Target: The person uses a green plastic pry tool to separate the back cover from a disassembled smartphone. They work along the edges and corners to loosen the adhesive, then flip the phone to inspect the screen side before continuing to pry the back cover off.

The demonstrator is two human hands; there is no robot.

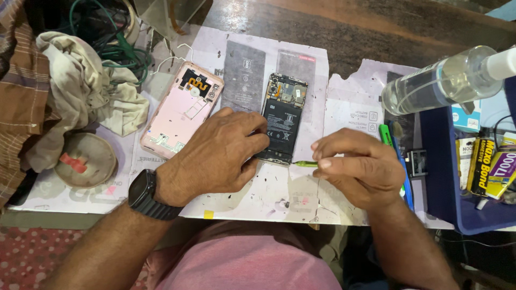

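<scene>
An opened phone (283,115) lies face down on white paper sheets (344,107), its black battery and circuit board exposed. My left hand (217,156), with a black watch on the wrist, rests on the phone's lower left edge and holds it down. My right hand (357,166) pinches a thin yellow-green tool (305,164) whose tip points at the phone's bottom end. The phone's pink back cover (181,109) lies inside-up just left of my left hand.
A crumpled cloth (88,86) and green cables (121,51) sit at the far left, with a round pad (85,159) below them. A clear spray bottle (446,78) lies at the right above a blue tray (446,182) holding glue tubes. Green and blue tools (388,137) lie beside my right hand.
</scene>
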